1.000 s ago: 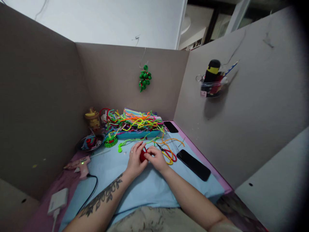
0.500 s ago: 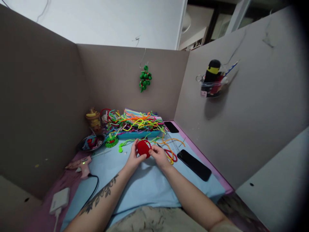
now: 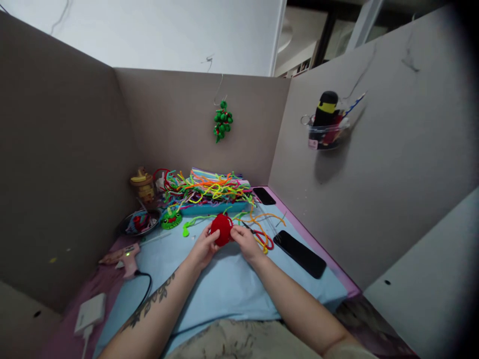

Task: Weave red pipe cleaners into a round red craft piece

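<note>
Between both hands, above the blue cloth, is a red coiled disc [image 3: 222, 230] that looks wound from fuzzy pipe cleaner. My left hand [image 3: 204, 247] grips its left and lower side, thumb on the face. At the right edge, the fingers of my right hand [image 3: 245, 240] are pinched on the rim, where a strand of the coil seems to lie. Red-handled scissors [image 3: 267, 241] rest just beyond my right hand, with an orange pipe cleaner [image 3: 266, 216] around them. A green pipe cleaner figure with eyes [image 3: 171, 219] sits behind to the left.
A blue box of colourful pipe cleaners [image 3: 209, 208] stands at the back. On the left are a pink glue gun [image 3: 129, 260], a metal bowl [image 3: 157, 219] and a white power block [image 3: 90, 313]. A black phone [image 3: 300, 254] lies right; another phone [image 3: 265, 195] is farther back.
The red strand that looped away from the disc's upper right now lies close to its edge. My left fingers have shifted lower, leaving more of the disc's face showing.
</note>
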The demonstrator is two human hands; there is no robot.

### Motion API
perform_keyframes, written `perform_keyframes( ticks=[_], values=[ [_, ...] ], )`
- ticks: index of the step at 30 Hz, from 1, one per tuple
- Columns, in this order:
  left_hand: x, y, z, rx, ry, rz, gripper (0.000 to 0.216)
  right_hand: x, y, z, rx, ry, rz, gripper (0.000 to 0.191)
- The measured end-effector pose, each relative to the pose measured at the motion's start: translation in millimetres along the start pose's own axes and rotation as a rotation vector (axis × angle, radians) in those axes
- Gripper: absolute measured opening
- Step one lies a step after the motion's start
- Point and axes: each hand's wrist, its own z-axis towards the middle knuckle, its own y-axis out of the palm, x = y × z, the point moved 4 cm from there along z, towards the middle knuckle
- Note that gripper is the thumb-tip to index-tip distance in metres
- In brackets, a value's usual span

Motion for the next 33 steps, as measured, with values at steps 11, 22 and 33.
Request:
perform_keyframes(
  ticks=[11,22,33],
  values=[
    [-1.0,2.5,-1.6,-0.015,0.01,-0.017,0.052,3.0,-0.8,-2.2,0.023,-0.026,-0.08,0.023],
    [5.4,-4.0,3.8,-0.078,0.175,0.002,0.061,-10.6,0.6,-2.9,-0.003,-0.099,-0.042,0.021],
    [15.2,-5.6,0.8,-0.073,0.253,-0.001,0.07,-13.6,5.6,-7.2,-0.064,-0.212,-0.249,0.018]
  ],
)
